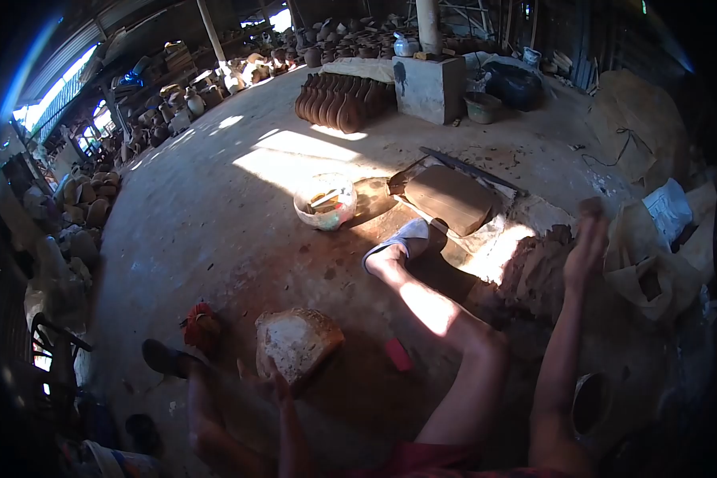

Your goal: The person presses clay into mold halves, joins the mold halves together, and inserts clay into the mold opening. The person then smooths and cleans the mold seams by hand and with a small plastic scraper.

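My left hand (pixel 269 384) is low in the head view, fingers apart, at the near edge of a pale, dusty, rounded block (pixel 295 338); I cannot tell whether it touches it. My right hand (pixel 588 243) is raised at the right beside a heap of dark brown clay (pixel 534 275). Its fingers are dim and blurred, so their closure is unclear. A smooth brown clay slab (pixel 450 199) lies beyond my outstretched leg. Left of the slab stands a whitish bucket (pixel 325 204) with liquid and something pale inside.
Near the pale block are a red-orange cloth bundle (pixel 202 328) and a small red piece (pixel 398 355). A dark bar (pixel 474 171) lies behind the slab. Rows of brown vases (pixel 338 103) stand by a concrete block (pixel 429 89). Sacks (pixel 649 271) lie at the right.
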The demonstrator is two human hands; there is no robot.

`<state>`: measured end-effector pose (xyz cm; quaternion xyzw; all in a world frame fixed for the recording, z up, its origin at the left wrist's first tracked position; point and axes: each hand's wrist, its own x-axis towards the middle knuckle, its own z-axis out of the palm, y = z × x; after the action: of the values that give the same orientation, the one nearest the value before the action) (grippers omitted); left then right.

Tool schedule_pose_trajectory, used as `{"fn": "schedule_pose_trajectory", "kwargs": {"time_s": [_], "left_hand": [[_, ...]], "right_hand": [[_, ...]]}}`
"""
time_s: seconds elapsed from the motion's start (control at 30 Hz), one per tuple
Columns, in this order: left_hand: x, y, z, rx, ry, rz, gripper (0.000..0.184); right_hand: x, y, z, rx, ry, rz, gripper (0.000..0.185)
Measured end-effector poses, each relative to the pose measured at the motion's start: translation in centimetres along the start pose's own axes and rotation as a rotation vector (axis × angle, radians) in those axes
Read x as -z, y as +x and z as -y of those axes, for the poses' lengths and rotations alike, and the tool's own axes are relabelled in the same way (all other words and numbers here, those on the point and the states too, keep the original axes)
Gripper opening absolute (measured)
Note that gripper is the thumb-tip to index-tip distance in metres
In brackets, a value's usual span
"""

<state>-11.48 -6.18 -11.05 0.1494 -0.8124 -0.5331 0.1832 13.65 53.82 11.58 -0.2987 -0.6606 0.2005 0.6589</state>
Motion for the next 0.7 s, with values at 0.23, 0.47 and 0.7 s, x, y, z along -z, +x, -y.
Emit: {"fn": "schedule_pose_trajectory", "kwargs": {"time_s": [0.23, 0.47, 0.7], "left_hand": [[-2.0, -10.5, -15.2, -0.045, -0.625, 1.032, 0.062], [1.0, -12.8, -12.9, 0.485, -0.424, 1.035, 0.069], [2.9, -16.9, -8.4, 0.635, -0.418, 0.740, 0.065]], "right_hand": [[-2.9, -21.2, 15.8, 0.427, 0.414, 1.084, 0.023], [-2.7, -29.9, 19.9, 0.254, 0.421, 1.319, 0.037], [-0.2, -34.4, 19.0, 0.280, 0.492, 1.514, 0.033]]}}
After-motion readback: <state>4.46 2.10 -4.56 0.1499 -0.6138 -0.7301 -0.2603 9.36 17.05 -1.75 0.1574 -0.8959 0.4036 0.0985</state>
